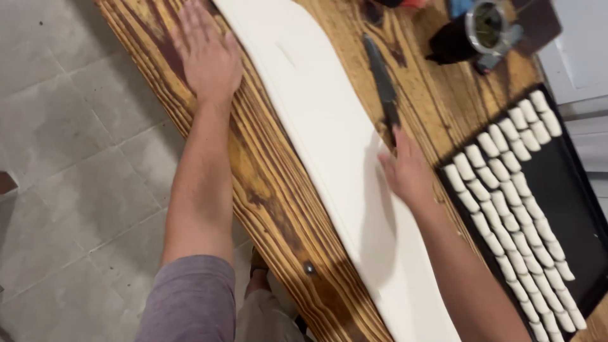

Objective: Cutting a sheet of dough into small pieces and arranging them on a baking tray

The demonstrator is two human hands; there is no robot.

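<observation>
Wooden counter (272, 190): left hand (208, 54) lies flat, open-palmed, steadying the dough sheet (329, 133); right hand (408, 174) grips a knife (383, 88) (blade along dough).

Bare forearms, a short mauve-grey sleeve (190, 297), light trousers (266, 316).

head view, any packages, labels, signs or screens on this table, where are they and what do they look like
No packages, labels, signs or screens can be made out.
Nearest thing: a dark container with a round metal rim at the wooden table's far end; no label shows on it.
</observation>
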